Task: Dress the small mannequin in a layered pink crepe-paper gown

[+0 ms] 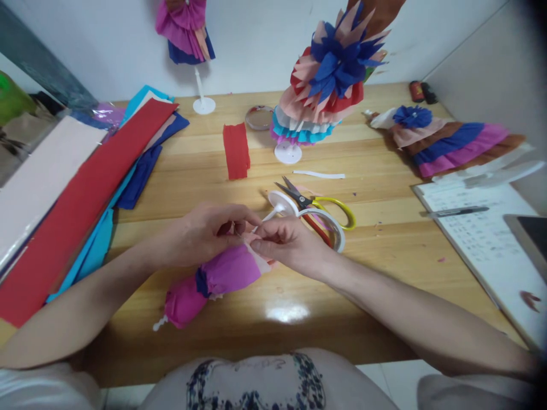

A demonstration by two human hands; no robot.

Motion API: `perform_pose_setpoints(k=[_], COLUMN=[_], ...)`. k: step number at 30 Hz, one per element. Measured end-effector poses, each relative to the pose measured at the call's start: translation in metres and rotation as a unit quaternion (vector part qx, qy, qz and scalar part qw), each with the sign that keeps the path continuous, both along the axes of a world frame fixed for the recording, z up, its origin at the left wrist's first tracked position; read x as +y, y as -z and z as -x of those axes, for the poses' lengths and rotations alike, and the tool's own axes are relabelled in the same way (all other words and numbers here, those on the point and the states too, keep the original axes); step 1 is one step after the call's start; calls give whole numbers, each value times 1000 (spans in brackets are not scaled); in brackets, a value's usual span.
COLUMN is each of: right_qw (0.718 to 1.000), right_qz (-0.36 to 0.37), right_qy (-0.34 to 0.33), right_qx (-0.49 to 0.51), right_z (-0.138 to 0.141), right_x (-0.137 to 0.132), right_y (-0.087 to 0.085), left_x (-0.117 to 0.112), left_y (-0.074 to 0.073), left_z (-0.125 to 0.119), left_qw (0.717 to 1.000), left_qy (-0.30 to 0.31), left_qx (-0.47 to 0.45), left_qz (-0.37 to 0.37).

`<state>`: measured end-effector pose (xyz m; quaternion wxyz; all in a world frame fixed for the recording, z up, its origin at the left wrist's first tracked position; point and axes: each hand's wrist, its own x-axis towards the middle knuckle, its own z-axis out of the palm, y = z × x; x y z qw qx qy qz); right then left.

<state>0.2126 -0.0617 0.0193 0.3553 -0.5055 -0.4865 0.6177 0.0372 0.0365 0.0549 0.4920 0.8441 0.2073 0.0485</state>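
My left hand and my right hand meet over the middle of the wooden table. Both are closed, pinching pale pink crepe paper at the upper end of a crepe-paper figure. The figure lies tilted toward me, wrapped in magenta paper with a dark blue band. A white stick runs from the figure up to a round white base. The fingertips of both hands touch each other over the pink paper.
Yellow-handled scissors and a tape ring lie just behind my right hand. Crepe sheets are stacked at left, and a red strip lies behind. A finished layered figure stands at the back; another lies at right by a clipboard with a pen.
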Motion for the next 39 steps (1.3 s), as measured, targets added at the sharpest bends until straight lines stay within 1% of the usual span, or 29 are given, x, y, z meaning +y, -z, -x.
perform_pose_setpoints(k=[4,9,11,14,17,20,22,25,27,29,32,36,39], right_qw=[1000,997,998,1000,999,999,999,998,997,996,997,998,998], right_qz=[-9,-44,-36,-21,-1,-12,-31,-23,-17,-17,-9,14,-6], right_qy=[2,10,7,5,-7,-31,-33,-17,-11,-17,-42,-42,-59], right_qx=[-16,-58,-46,2,39,34,24,51,78,87,61,41,3], right_z=[1,3,4,4,2,1,2,5,5,4,-1,-9,-14], right_x=[1,1,1,1,1,1,1,1,1,1,2,4,4], right_y=[-1,1,3,2,-3,-7,-6,-1,1,1,-4,-13,-18], left_x=[0,0,0,1,1,1,1,2,2,3,6,9,10], left_y=[2,-1,1,5,7,6,5,2,0,1,5,11,13], left_z=[5,5,4,1,-1,-1,-1,-1,0,1,2,3,4], left_qw=[1000,999,999,998,1000,1000,1000,999,998,993,986,987,988], left_qy=[-9,12,11,-3,-12,-14,-15,-16,-5,12,26,5,-8], left_qx=[-16,-28,-32,-39,-15,0,-1,0,0,-10,-13,-5,-7], left_qz=[10,-22,-39,-42,-20,2,12,32,66,117,163,160,156])
